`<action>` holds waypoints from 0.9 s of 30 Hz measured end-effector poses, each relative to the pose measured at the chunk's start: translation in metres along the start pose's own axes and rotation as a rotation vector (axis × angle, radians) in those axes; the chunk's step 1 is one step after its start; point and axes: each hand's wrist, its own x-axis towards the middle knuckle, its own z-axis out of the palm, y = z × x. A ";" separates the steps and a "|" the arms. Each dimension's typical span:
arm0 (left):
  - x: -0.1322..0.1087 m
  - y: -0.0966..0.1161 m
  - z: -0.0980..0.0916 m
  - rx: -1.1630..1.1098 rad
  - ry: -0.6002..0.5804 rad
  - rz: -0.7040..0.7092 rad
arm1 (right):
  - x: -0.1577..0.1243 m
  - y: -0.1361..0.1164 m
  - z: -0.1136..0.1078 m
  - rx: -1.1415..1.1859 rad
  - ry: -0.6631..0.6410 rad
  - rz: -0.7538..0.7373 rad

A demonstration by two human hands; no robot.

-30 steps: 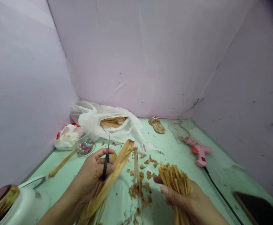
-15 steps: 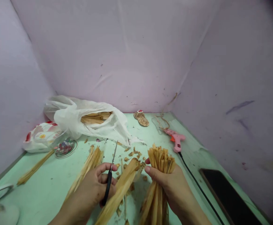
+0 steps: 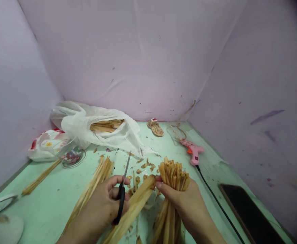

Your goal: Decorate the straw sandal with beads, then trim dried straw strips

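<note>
Since the earlier frame, the gap between the dry strip (image 3: 138, 200) and the right hand (image 3: 187, 200) has been closed: the strip's far end is met by the thumb and forefinger; whether it is pinched cannot be told. A bundle (image 3: 175, 176) is gripped in that hand's curled fingers. Scissors (image 3: 122, 201) are held, left of the strip, in the left hand's (image 3: 105, 201) closed fingers.

Left hand (image 3: 109, 201) holds scissors (image 3: 122, 200); right hand (image 3: 187, 200), strip bundle (image 3: 175, 174).
</note>
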 end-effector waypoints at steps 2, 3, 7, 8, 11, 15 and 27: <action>0.001 0.001 -0.002 -0.007 0.048 0.015 | 0.000 0.000 -0.001 -0.026 0.021 0.004; 0.003 0.001 -0.004 -0.006 0.079 0.031 | 0.000 0.000 -0.001 -0.031 0.030 0.010; 0.016 0.003 -0.020 0.027 0.210 0.121 | 0.002 0.003 -0.002 -0.004 0.061 0.055; 0.019 0.004 -0.025 0.055 0.233 0.139 | 0.003 0.005 -0.002 0.023 0.059 0.063; 0.026 0.007 -0.042 0.230 0.245 0.189 | 0.005 0.010 -0.003 0.135 0.016 0.084; 0.028 0.011 -0.060 0.691 0.309 0.287 | 0.006 0.013 -0.007 0.293 -0.015 0.144; 0.020 0.018 -0.072 1.365 0.487 0.131 | 0.008 -0.006 -0.021 0.669 0.010 0.294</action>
